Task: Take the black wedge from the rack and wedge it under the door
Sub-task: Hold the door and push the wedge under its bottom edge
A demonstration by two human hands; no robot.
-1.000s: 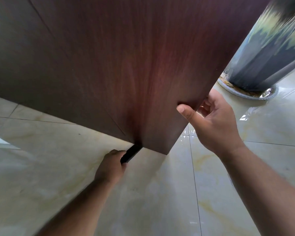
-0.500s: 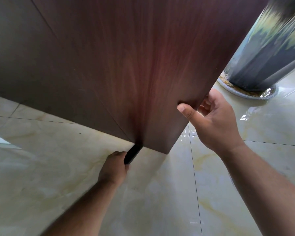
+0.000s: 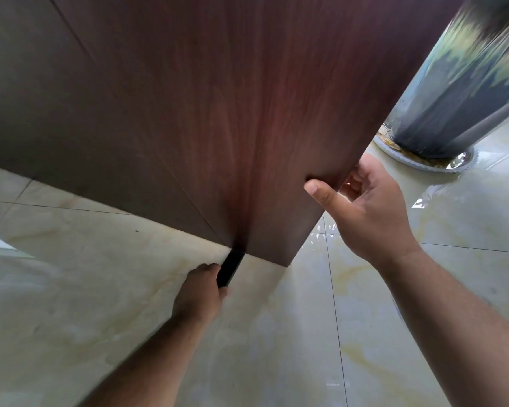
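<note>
Head view: The dark wood door (image 3: 218, 113) fills the upper frame, its bottom corner at 6 o'clock from frame centre. The black wedge (image 3: 229, 268) lies on the glossy tiled floor (image 3: 276, 333), its far end under the door's bottom edge. The left hand (image 3: 199, 292) has its grip closed on the wedge's near end. The right hand (image 3: 368, 210) grips the door's free edge, thumb on the face. A patterned column (image 3: 459, 83) stands at 2 o'clock.
</note>
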